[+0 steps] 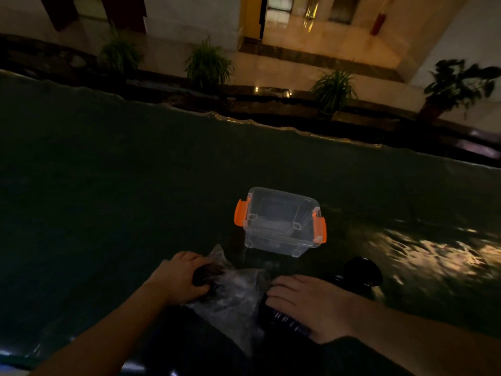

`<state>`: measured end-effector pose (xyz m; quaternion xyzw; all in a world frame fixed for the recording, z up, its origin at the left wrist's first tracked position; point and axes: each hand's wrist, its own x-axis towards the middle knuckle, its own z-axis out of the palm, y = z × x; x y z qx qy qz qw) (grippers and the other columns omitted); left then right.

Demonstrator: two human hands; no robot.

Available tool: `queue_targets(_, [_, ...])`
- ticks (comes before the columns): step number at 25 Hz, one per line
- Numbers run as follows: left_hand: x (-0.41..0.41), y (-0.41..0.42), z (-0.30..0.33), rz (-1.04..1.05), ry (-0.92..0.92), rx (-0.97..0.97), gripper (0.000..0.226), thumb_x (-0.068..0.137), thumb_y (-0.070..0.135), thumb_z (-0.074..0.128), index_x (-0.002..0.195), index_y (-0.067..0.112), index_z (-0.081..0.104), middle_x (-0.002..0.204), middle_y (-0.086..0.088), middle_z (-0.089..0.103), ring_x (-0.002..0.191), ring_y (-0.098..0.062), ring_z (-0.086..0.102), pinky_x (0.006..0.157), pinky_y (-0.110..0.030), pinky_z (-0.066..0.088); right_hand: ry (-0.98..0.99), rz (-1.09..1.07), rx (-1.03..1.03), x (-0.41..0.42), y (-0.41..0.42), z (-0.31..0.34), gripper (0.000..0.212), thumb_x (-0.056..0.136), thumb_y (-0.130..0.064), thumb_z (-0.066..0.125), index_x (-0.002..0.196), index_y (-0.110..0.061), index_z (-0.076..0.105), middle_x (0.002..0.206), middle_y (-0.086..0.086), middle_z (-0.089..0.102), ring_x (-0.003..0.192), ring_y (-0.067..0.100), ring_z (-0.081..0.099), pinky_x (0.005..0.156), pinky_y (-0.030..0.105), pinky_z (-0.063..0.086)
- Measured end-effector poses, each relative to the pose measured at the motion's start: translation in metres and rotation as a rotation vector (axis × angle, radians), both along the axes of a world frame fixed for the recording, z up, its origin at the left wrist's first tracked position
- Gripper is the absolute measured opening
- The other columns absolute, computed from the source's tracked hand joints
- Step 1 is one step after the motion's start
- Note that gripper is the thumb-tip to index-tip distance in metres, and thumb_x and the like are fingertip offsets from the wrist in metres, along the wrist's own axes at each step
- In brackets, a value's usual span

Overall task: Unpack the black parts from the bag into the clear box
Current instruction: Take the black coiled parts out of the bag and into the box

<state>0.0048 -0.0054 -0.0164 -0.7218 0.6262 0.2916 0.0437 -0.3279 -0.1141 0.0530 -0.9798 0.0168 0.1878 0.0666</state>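
Nearest to us, our right grip (311,305) lies palm down over a dark ribbed black part (282,318) at the mouth of the crumpled clear bag (235,291), fingers flat and pointing left; whether they are closed around the part or only pressing on it we cannot tell in this light. Our left grip (179,278) is clenched on the far left corner of the bag, pinching the plastic together with a dark lump inside it. The bag's long axis runs from that left grip down and toward us, passing just left of the right grip. What the coming move turns on, we judge, is that the clear box (280,221) with orange latches (240,213) stands open straight ahead of both grips, a little nearer the right one, so the right hand seems better placed to carry the part forward. Just beyond the right grip, to its right, sits a round black piece (362,272), probably another part already out. The tabletop (108,185) is dark, glossy and dimly lit, with wavy reflections. Past its far edge we see potted plants (207,63) and a pale tiled floor.
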Motion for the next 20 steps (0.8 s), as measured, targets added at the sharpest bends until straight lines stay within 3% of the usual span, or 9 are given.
queue_targets(4, [0.003,-0.005,0.008,-0.049,-0.049,0.004,0.098,0.066,0.087,0.051,0.151,0.045,0.028,0.157,0.007,0.038,0.143,-0.018,0.035,0.111,-0.049,0.037,-0.194,-0.145,-0.122,-0.012,-0.03,0.065,0.104,0.061,-0.047,0.09,0.149,-0.027,0.04,0.148,-0.003,0.05,0.137,0.015,0.042,0.111,0.035,0.028])
queue_targets(7, [0.0,-0.01,0.018,-0.024,-0.035,-0.032,0.105,0.062,0.092,0.051,0.152,0.042,0.027,0.157,0.008,0.038,0.141,-0.016,0.038,0.111,-0.047,0.039,-0.301,-0.287,-0.181,0.0,-0.073,0.102,0.101,0.061,-0.038,0.094,0.146,-0.024,0.041,0.143,0.001,0.057,0.132,0.019,0.052,0.11,0.044,0.043])
queue_targets(10, [-0.002,-0.016,0.023,0.003,-0.012,-0.085,0.105,0.063,0.095,0.048,0.152,0.042,0.026,0.157,0.008,0.037,0.141,-0.015,0.038,0.109,-0.046,0.041,-0.218,-0.252,-0.274,0.025,-0.12,0.11,0.09,0.073,-0.039,0.085,0.15,-0.019,0.041,0.15,0.01,0.051,0.134,0.027,0.05,0.11,0.049,0.045])
queue_targets(14, [-0.001,-0.011,0.017,0.058,0.027,-0.107,0.105,0.064,0.096,0.045,0.153,0.044,0.024,0.159,0.01,0.034,0.142,-0.013,0.035,0.11,-0.045,0.04,-0.032,-0.212,-0.325,0.058,-0.162,0.076,0.089,0.08,-0.034,0.084,0.151,-0.036,0.03,0.162,0.008,0.029,0.135,0.029,0.046,0.106,0.049,0.048])
queue_targets(20, [0.003,0.019,-0.002,0.124,0.048,-0.131,0.106,0.06,0.102,0.036,0.152,0.05,0.019,0.16,0.017,0.029,0.145,-0.01,0.029,0.111,-0.041,0.039,0.171,-0.125,-0.252,0.095,-0.181,0.002,0.084,0.083,-0.019,0.08,0.149,-0.04,0.032,0.159,0.003,0.033,0.14,0.028,0.041,0.109,0.053,0.044])
